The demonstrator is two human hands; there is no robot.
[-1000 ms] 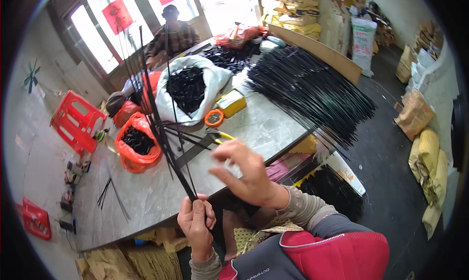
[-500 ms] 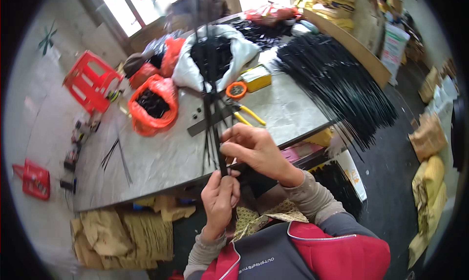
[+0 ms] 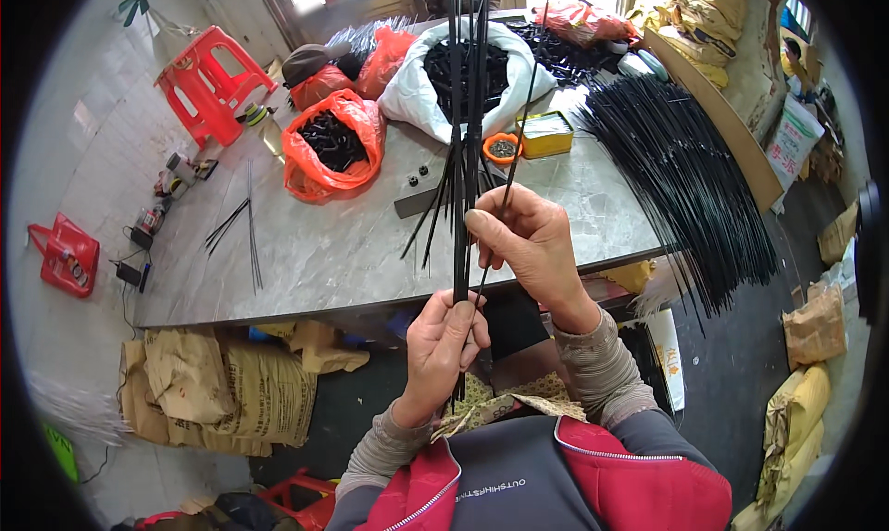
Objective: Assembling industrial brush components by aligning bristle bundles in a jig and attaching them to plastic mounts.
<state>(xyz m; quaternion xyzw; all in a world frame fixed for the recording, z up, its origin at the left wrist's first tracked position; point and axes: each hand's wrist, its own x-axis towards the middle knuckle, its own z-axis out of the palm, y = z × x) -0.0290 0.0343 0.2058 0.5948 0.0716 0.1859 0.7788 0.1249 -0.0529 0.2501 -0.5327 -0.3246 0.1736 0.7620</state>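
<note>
My left hand point(image 3: 444, 341) is closed around the lower part of a bundle of thin black rods point(image 3: 460, 253). The bundle stands upright in front of me, and its top runs out of the picture. Just right of it, my right hand point(image 3: 532, 244) pinches a single black rod point(image 3: 531, 91) between thumb and fingers. That rod leans away from the bundle at its upper end, while its lower end meets my left hand. Several shorter black pieces point(image 3: 428, 221) splay out to the left of the bundle, above the table.
On the grey table point(image 3: 315, 244) are a red bag of black parts point(image 3: 301, 174), a white sack point(image 3: 407, 87), an orange dish point(image 3: 501, 160), a yellow tin point(image 3: 548, 144) and a dark flat bar point(image 3: 417, 203). A large pile of black rods point(image 3: 685, 179) overhangs the right edge.
One rod now stands apart from the bundle in my right hand, which was close against the bundle before. The whole view has shifted, with the table appearing farther right.
</note>
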